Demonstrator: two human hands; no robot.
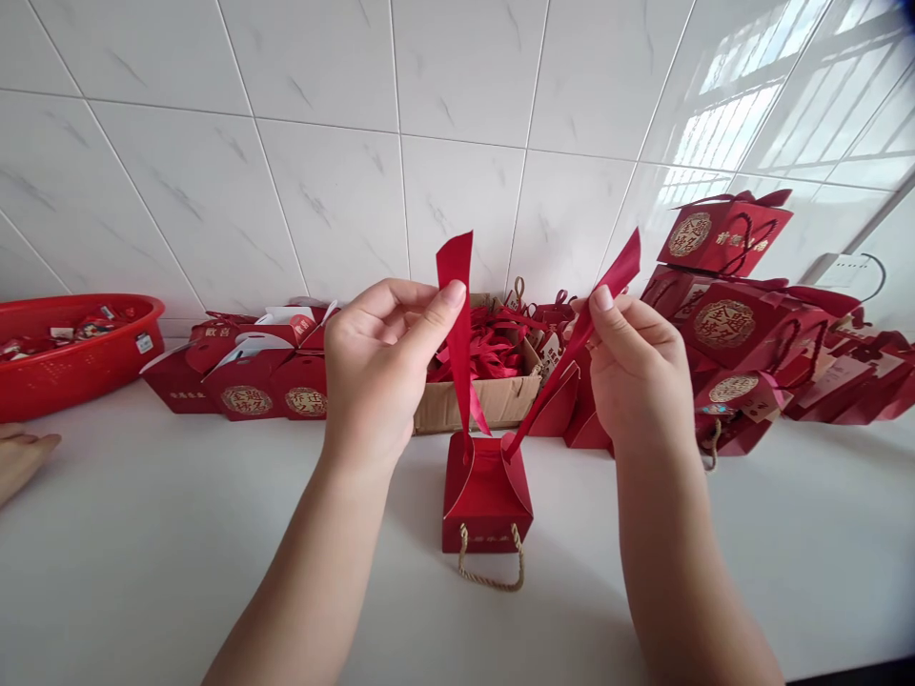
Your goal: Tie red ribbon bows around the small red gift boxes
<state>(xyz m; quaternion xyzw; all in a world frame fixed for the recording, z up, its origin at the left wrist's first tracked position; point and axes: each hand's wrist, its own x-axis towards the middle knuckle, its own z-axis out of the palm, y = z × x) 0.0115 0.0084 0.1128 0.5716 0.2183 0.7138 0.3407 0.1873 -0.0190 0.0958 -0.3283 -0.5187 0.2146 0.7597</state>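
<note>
1. One white counter [143, 572] fills the lower half of the view and runs back to a wall of glossy white tiles [286, 143].
2. Many finished red gift boxes [725, 324] with gold round emblems are piled at the right against the wall. A shorter row of red boxes [247, 386] stands at the left.
3. One red plastic basket [78, 367] sits at the far left with small wrapped items in it.
4. One open cardboard carton [493, 405] stands at the back centre, heaped with loose red ribbons.
5. Another person's hand [21, 457] rests flat on the counter at the left edge, well apart from the work.
6. The left hand [378, 372] is raised above the counter, thumb and forefinger pinched shut on one end of a red ribbon [457, 267]. That end stands upright.
7. The right hand [636, 372] is held at the same height and pinches the ribbon's other end the same way. This end slants up and to the right.
8. One small red gift box [486, 505] stands upright on the counter, between the forearms and just below the hands. Both ribbon strands run down into its folded top.
9. One rope handle [490, 576] hangs from the box's near face and lies on the counter.
10. Judged from this, the ribbon is threaded through the closed top, with both ends drawn up and no knot formed yet.
11. Tying it off would call for even tension on both strands, since nothing but the ribbon steadies the light box.
</note>
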